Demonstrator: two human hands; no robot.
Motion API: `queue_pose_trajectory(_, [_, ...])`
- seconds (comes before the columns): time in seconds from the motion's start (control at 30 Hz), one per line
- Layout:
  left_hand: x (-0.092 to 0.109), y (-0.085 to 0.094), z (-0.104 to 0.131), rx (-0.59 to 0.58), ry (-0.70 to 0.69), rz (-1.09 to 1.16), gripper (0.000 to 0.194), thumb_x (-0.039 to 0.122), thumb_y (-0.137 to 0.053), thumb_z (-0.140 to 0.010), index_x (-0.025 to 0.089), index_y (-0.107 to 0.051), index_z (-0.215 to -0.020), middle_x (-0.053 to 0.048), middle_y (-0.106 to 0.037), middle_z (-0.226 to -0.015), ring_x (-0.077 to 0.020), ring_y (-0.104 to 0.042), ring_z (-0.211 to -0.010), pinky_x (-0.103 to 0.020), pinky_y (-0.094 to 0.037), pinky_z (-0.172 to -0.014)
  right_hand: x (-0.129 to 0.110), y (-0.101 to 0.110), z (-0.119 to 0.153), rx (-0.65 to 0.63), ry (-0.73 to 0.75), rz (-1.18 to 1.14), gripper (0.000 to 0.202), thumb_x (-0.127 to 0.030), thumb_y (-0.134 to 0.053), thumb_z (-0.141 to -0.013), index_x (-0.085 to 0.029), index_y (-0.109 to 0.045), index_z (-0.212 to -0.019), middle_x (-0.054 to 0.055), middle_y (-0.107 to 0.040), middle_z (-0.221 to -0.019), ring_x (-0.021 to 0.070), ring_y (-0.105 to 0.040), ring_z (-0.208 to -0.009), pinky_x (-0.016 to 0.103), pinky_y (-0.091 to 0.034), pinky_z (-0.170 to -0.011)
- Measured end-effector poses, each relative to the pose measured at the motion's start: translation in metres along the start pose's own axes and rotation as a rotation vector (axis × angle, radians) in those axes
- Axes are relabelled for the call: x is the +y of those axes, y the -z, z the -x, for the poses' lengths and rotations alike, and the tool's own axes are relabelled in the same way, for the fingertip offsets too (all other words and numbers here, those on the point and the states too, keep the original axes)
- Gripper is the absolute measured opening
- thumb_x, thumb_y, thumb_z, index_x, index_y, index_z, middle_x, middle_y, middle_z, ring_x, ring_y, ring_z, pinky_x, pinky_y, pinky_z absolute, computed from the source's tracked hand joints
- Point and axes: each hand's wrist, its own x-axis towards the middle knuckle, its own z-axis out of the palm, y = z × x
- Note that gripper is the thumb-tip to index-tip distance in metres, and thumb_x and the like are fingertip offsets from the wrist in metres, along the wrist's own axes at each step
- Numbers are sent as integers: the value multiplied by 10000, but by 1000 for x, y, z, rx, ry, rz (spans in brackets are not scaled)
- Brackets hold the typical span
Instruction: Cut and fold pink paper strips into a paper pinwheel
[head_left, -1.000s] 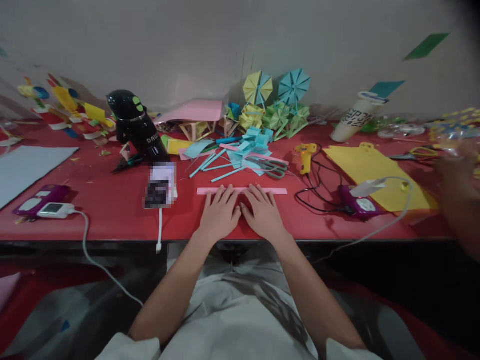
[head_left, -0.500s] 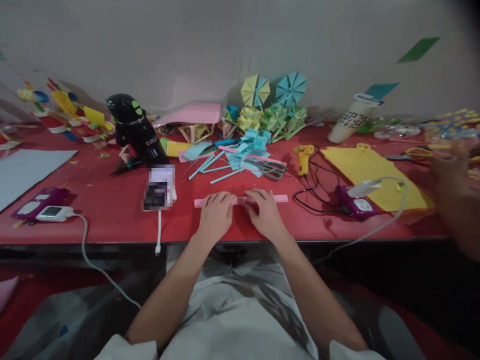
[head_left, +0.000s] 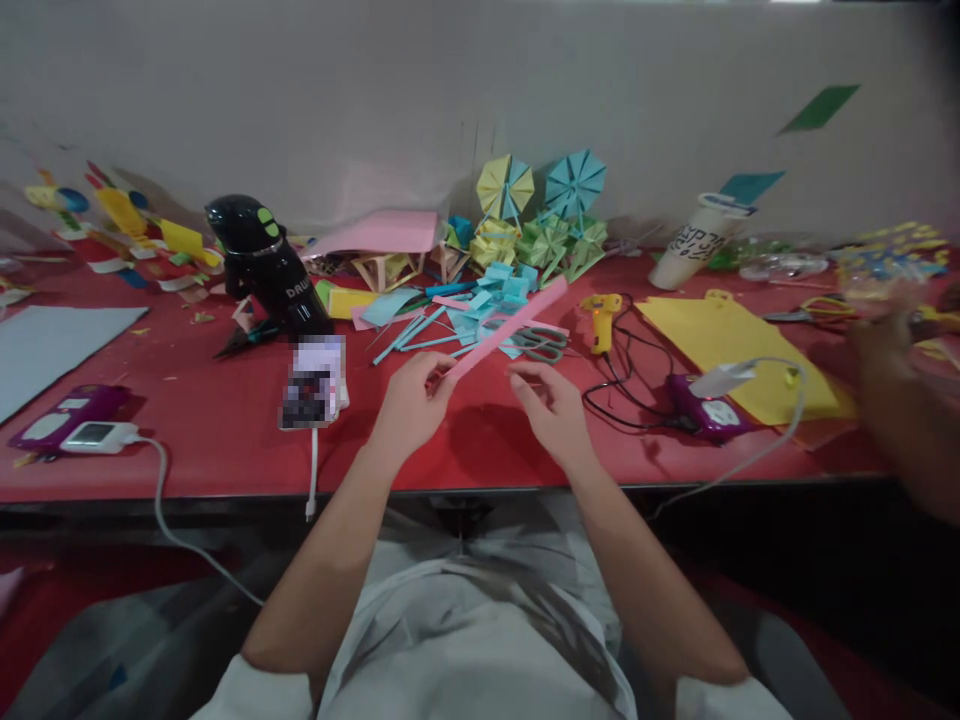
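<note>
Between the thumb and fingers of my left hand (head_left: 418, 405) is one end of a folded pink paper strip (head_left: 511, 327). The strip slants up to the right above the red table (head_left: 480, 455). My right hand (head_left: 551, 405) is beside it with nothing in it, its fingers bent and the thumb apart from them. Behind the strip lie a pile of light blue paper pieces (head_left: 504, 295), thin blue paper sticks (head_left: 420, 335) and a pair of scissors (head_left: 540, 342).
A yellow glue gun (head_left: 602, 320) with a black cable lies right of the hands, near a purple power socket (head_left: 709, 410). A phone (head_left: 311, 385) and a black bottle (head_left: 274, 270) are on the left. At far right another person's hand (head_left: 889, 350) is over the table.
Both hands pressed the pink strip flat on the table before. Now my left hand has raised it at a slant, and my right hand has come off it.
</note>
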Motion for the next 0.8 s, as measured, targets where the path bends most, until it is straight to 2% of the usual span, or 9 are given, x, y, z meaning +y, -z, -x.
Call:
queue_pose_trajectory(0.07, [4, 0, -8, -30, 61, 158, 151, 273, -593, -847, 187, -646, -959, -50, -700, -972, -176, -653, -891, -295, -521, -783, -1, 1, -19, -137, -83, -104, 342, -512, -561, -885, -204, -675, -979, 65, -712, -951, 186, -643, -822, 317, -520, -717])
queue_pose_trajectory(0.13, [8, -3, -17, -105, 97, 274, 153, 256, -633, -795, 169, -640, -921, -54, -705, -944, -176, -654, -874, -304, -519, -795, -2, -1, -40, -259, -97, -184, 394, -576, -550, -874, -201, -673, -871, 48, -692, -857, 156, -607, -724, 274, -477, -621])
queue_pose_trajectory(0.17, [10, -6, -22, -149, 112, 333, 166, 251, -649, -774, 161, -637, -914, -58, -704, -941, -175, -653, -873, -309, -517, -800, -2, -3, -50, -280, -99, -218, 397, -587, -583, -848, -199, -665, -830, 31, -668, -779, 142, -580, -662, 264, -453, -583])
queue_pose_trajectory(0.23, [9, -12, -33, -227, 154, 428, 212, 230, -695, -720, 152, -632, -906, -57, -693, -945, -171, -645, -876, -315, -508, -820, 2, -8, -69, -287, -103, -252, 392, -582, -662, -793, -195, -639, -737, -8, -589, -630, 120, -521, -573, 255, -424, -549])
queue_pose_trajectory(0.3, [2, -19, -46, -259, 213, 504, 194, 254, -693, -730, 150, -640, -885, -41, -676, -896, -157, -626, -835, -316, -500, -807, 9, -14, -84, -298, -131, -306, 423, -603, -700, -745, -196, -609, -678, -26, -549, -573, 106, -484, -516, 248, -397, -506])
queue_pose_trajectory(0.37, [-9, -26, -59, -259, 269, 558, 175, 306, -686, -757, 147, -641, -816, -23, -653, -811, -139, -599, -768, -315, -489, -788, 19, -21, -93, -290, -151, -320, 454, -617, -724, -713, -200, -569, -621, -34, -523, -532, 101, -464, -487, 245, -378, -483])
queue_pose_trajectory(0.47, [-26, -32, -71, -227, 286, 625, 197, 307, -739, -716, 146, -659, -797, -9, -648, -786, -125, -582, -751, -309, -476, -802, 33, -28, -99, -213, -172, -322, 483, -619, -717, -725, -206, -522, -570, -32, -515, -514, 93, -450, -477, 237, -361, -474])
queue_pose_trajectory(0.63, [-37, -33, -67, -230, 320, 659, 282, 374, -793, -664, 147, -692, -798, -8, -658, -793, -134, -586, -776, -314, -472, -817, 45, -30, -96, -209, -175, -364, 443, -585, -693, -774, -202, -539, -612, -36, -515, -530, 86, -454, -476, 231, -366, -478])
queue_pose_trajectory(0.8, [-37, -31, -66, -169, 360, 779, 261, 305, -809, -646, 143, -676, -802, -2, -665, -766, -113, -606, -721, -294, -504, -765, 46, -30, -94, -207, -179, -385, 481, -655, -689, -746, -207, -548, -641, -46, -505, -514, 94, -453, -474, 241, -376, -479])
